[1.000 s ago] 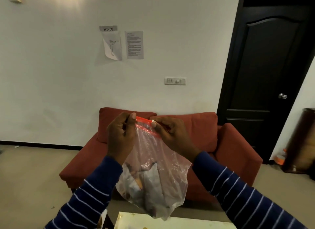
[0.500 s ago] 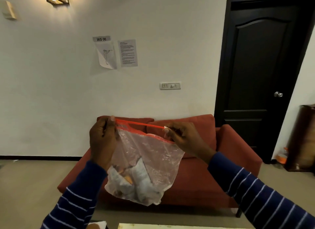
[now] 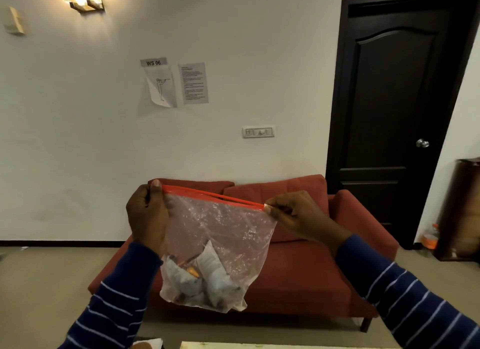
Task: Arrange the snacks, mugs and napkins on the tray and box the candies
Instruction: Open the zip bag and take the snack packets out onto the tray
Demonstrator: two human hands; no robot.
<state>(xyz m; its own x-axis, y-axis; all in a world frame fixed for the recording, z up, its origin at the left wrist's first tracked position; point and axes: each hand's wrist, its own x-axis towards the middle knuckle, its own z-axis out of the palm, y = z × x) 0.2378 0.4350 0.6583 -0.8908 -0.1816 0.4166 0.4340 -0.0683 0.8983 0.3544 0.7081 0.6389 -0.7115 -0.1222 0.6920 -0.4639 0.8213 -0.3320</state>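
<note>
I hold a clear plastic zip bag (image 3: 220,226) with a red seal strip up in front of me. My left hand (image 3: 148,213) pinches the left end of the strip and my right hand (image 3: 293,216) pinches the right end, so the strip is stretched between them. Several wrapped snack packets (image 3: 205,278), grey-white with some orange, lie heaped in the bag's bottom. The tray, mugs, napkins and candy box are out of view.
A red sofa (image 3: 298,270) stands behind the bag against a white wall. A black door (image 3: 389,115) is at the right. The pale table edge (image 3: 259,345) shows at the bottom, with something white (image 3: 148,343) at its left.
My hands have slid apart along the red strip, from close together at its middle to its two ends. The view has tilted upward, so the table has almost left the frame.
</note>
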